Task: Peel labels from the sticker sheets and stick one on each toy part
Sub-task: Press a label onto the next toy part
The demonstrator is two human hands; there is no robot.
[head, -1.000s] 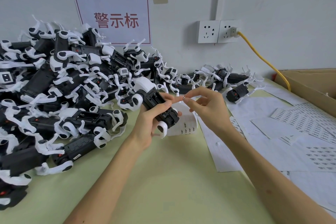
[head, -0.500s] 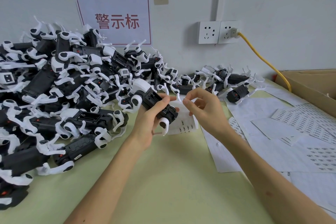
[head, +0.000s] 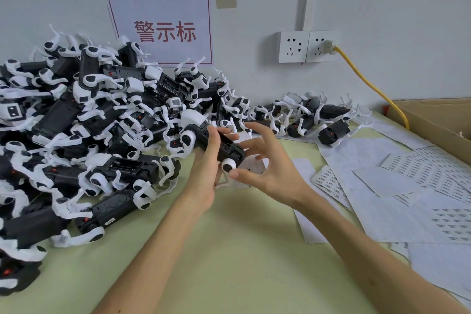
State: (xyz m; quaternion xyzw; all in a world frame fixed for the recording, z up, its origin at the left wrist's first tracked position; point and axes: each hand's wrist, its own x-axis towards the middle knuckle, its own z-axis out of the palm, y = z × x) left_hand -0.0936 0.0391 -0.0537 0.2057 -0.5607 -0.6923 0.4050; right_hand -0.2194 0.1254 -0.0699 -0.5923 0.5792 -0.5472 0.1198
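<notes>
Black-and-white toy part [head: 216,145], pale green table [head: 229,250], yellow cable [head: 369,84], red-lettered white sign [head: 163,30]

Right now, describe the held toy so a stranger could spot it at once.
Below the red-bordered wall sign lies a heap of toy robot dogs. In front of it, one toy dog is raised off the green table. It alone is gripped in the left hand, the right hand spread beside it.

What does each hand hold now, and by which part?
The left hand grips one toy part around the middle of its black body. The right hand, fingers spread beside it, holds nothing visible.
</notes>
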